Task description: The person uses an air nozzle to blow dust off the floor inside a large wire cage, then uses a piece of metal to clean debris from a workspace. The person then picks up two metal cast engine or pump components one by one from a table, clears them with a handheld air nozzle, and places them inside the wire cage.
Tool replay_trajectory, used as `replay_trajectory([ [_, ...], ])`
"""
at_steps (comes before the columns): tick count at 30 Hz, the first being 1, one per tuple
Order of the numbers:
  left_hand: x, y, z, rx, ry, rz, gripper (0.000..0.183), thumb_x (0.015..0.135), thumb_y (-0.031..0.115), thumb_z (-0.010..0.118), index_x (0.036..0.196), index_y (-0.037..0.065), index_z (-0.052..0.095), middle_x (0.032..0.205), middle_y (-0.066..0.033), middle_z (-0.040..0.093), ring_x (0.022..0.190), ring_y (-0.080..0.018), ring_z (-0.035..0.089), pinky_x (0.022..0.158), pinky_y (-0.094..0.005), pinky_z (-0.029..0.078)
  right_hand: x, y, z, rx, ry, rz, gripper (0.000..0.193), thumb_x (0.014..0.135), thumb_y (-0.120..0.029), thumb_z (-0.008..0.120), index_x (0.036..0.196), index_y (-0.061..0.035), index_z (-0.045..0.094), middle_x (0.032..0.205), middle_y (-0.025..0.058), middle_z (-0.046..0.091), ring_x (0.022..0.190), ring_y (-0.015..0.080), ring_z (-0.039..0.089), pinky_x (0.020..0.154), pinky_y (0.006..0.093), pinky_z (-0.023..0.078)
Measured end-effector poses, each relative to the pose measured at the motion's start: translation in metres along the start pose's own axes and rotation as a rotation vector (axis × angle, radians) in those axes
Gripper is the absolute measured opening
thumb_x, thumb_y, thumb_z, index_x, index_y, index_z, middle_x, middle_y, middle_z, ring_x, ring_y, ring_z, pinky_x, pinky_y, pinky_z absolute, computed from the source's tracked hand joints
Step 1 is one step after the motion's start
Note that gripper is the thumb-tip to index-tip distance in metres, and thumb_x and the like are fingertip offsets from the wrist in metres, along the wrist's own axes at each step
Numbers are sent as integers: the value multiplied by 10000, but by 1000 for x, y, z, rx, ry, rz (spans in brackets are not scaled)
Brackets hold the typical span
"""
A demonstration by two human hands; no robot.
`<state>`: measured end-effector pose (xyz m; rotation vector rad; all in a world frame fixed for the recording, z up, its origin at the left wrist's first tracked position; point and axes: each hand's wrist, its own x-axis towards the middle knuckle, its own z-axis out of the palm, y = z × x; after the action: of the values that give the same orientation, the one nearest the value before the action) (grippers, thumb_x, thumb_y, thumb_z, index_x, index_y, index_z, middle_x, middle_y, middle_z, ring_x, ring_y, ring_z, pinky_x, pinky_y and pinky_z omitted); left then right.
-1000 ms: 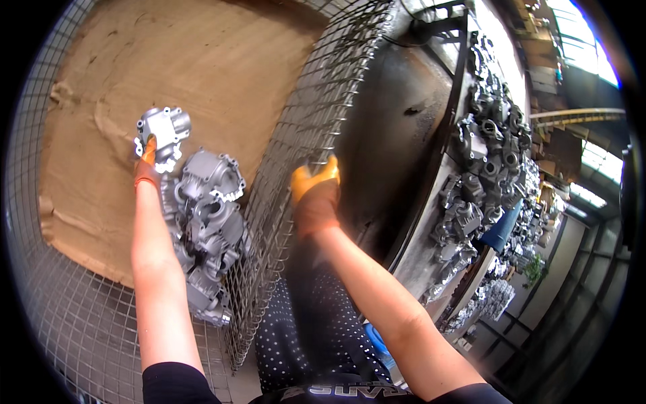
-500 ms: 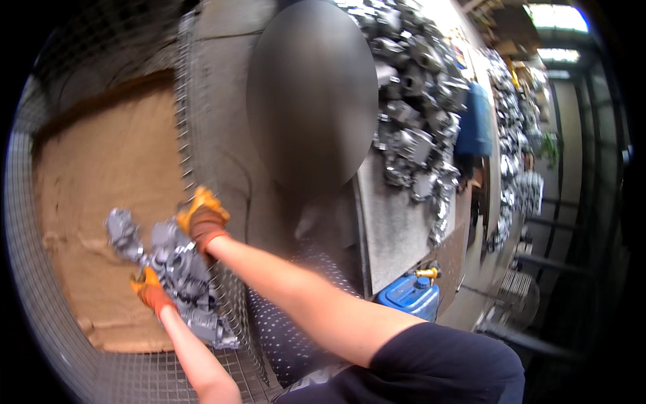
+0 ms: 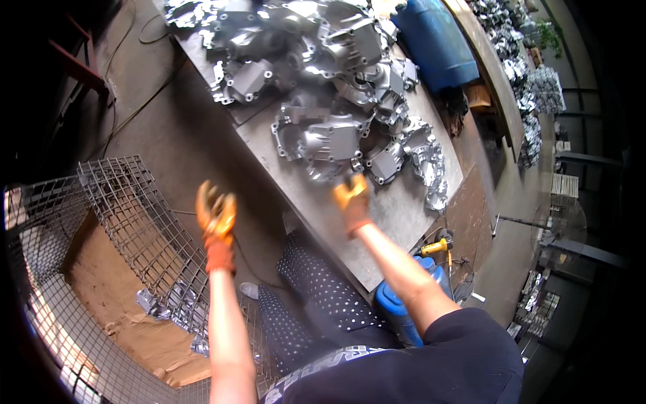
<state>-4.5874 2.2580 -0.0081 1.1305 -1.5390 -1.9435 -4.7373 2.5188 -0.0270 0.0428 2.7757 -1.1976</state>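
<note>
My left hand (image 3: pixel 217 217), in an orange and yellow work glove, hangs in the air between the wire basket and the table. Its fingers are spread and hold nothing. My right hand (image 3: pixel 352 198), gloved the same way, reaches over the metal table top (image 3: pixel 367 232), its thumb and fingers apart with nothing seen between them. Just beyond its fingertips lies a ribbed grey metal casting (image 3: pixel 333 141), at the near edge of a large heap of similar castings (image 3: pixel 252 79). Several more castings (image 3: pixel 185 303) lie inside the wire basket, partly hidden by its mesh.
The wire mesh basket (image 3: pixel 145 219) stands at my left, lined with brown cardboard (image 3: pixel 101 269). A blue canister (image 3: pixel 393 303) sits by the table's near right corner, close to a yellow-handled tool (image 3: pixel 434 248). Behind the heap lies a blue drum (image 3: pixel 437 44). Cables trail on the floor.
Both hands have left the castings in the basket and moved right; my right hand is now over the table. My view has swung toward the table's heap.
</note>
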Motion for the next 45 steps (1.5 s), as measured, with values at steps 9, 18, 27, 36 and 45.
replay_trajectory([
  [9,69,-31,214,372,-513,-361,563,874,515,573,1162,31,566,1057,-113,618,964,-218,575,847,-343,439,145,59,-31,130,-499,-105,499,897,17,459,1380,-71,371,1208,58,527,992,146,560,809,231,477],
  [18,47,-67,224,101,-395,-309,427,823,245,730,1164,45,570,992,-4,627,853,-102,598,783,-248,487,132,22,-57,729,-694,86,401,878,-11,503,1276,-53,475,1158,44,573,1016,161,555,865,247,427],
  [27,-29,-10,114,-320,-263,-248,465,904,100,565,1327,69,376,1132,-122,559,1022,-226,585,851,-357,526,4,-109,-77,547,-694,193,349,906,-184,606,1214,-55,505,1145,31,568,1049,143,521,912,297,409],
  [36,-66,82,-179,-619,135,-19,303,907,68,589,1207,76,546,985,15,599,849,-70,579,750,-177,495,-159,-292,65,485,-959,-204,646,859,-87,630,1414,-42,302,1327,108,451,1190,182,454,991,308,355],
  [45,-100,-46,-476,20,595,102,331,939,231,548,1206,36,523,1104,-88,616,1024,-187,600,873,-331,480,-283,-357,312,56,-1053,-937,385,845,-249,605,1168,-42,567,1159,170,597,1123,331,545,986,424,402],
])
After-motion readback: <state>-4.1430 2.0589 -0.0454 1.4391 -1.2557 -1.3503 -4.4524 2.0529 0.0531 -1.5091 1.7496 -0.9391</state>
